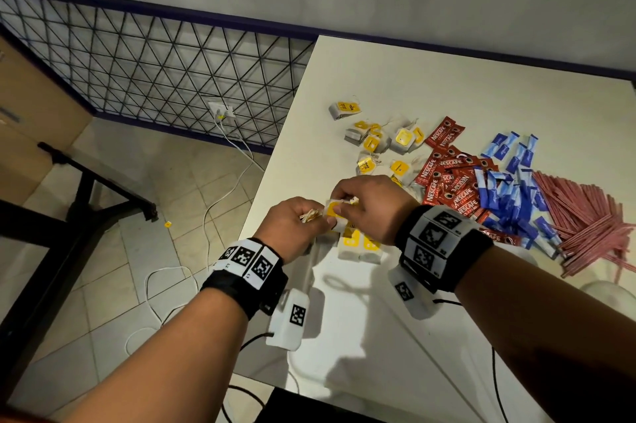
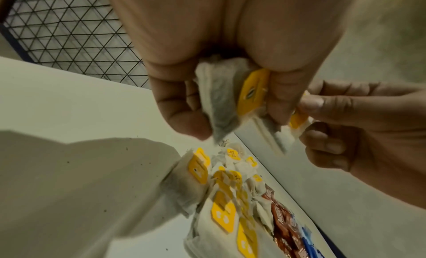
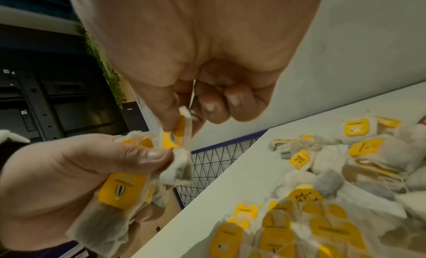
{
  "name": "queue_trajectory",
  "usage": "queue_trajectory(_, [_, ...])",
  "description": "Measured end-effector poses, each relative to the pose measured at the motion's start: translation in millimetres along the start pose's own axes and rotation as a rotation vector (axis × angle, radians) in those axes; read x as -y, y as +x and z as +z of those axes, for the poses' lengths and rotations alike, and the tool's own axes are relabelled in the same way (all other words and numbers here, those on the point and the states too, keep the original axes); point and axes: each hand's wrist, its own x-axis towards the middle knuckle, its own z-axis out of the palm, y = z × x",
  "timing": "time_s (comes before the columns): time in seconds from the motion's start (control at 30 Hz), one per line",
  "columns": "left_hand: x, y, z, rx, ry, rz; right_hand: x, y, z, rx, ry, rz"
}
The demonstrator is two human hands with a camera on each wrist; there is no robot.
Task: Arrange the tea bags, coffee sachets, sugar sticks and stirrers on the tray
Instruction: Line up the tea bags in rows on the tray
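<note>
Both hands meet above the white table near its left edge. My left hand grips a bunch of tea bags with yellow tags. My right hand pinches one tea bag by its top, touching the left hand's bunch. A row of tea bags lies under the hands, and more loose tea bags lie beyond. To the right are red coffee sachets, blue sugar sticks and pink stirrers. I cannot make out a tray.
The table's left edge runs just beside my left hand, with tiled floor below. White cables trail to a wall socket. A wire mesh panel, a black stand and cardboard boxes stand to the left.
</note>
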Motion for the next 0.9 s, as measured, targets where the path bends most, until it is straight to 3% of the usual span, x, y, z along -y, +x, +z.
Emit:
queue_trajectory(0.27, [7, 2, -4, 0.035, 0.082, -0.035, -8, 5, 5, 0.127, -0.098, 0.09])
queue_trajectory(0.43, [21, 6, -19, -0.038, 0.149, -0.075, -17, 7, 24, 0.23, -0.125, 0.154])
queue_trajectory(0.63, [34, 7, -26, -0.059, 0.13, -0.111, -14, 2, 53, 0.278, -0.035, 0.117])
queue_trajectory(0.8, [38, 6, -28, -0.057, 0.117, -0.112, -16, 11, 71, 0.258, -0.064, 0.225])
queue_trajectory(0.9, [38, 6, -27, -0.074, 0.114, -0.112, -18, 17, 71, 0.241, -0.124, 0.216])
